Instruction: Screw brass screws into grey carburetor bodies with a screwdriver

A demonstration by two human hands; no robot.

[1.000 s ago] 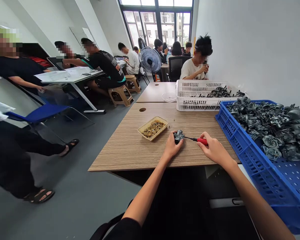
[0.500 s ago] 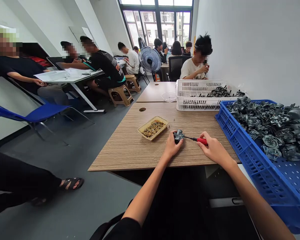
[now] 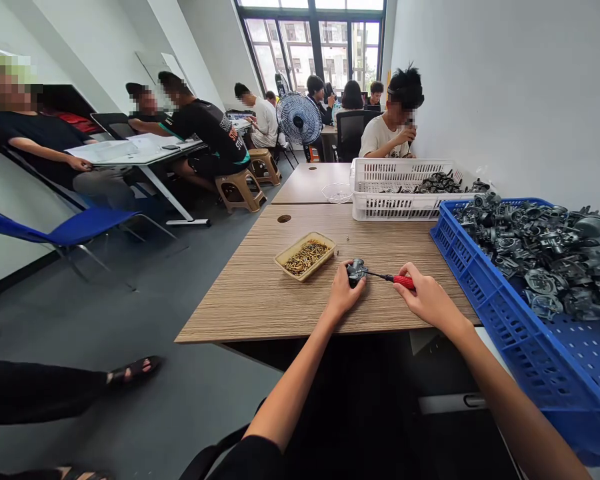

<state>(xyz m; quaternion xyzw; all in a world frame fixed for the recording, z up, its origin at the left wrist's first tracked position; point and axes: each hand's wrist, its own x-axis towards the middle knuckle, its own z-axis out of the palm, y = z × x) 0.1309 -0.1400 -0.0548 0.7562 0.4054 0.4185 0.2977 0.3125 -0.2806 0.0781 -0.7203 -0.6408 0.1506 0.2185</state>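
My left hand [image 3: 346,291] grips a small grey metal carburetor [image 3: 357,269] low over the wood-grain table [image 3: 250,293]. In my right hand [image 3: 423,293] is a red-handled screwdriver [image 3: 403,281], held level, its dark shaft pointing left with the tip at the carburetor's right side. Whether the tip sits in a screw is too small to tell. Left of my left hand stands a cream tray [image 3: 281,261] of small brass-coloured parts. A couple of tiny pieces lie just beyond the carburetor.
A blue crate [image 3: 500,320] heaped with carburetors stands at the right. Behind it is a white basket [image 3: 400,207] with more dark metal parts. Across the table a person [image 3: 380,137] sits working. A blue chair [image 3: 93,223] and another person's sandalled foot [image 3: 135,370] are at the left.
Both my hands, the carburetor and the screwdriver look nearly unmoved. At the lower left the other person's legs have shifted, and a second foot shows. A person at the left table has lowered their arms.
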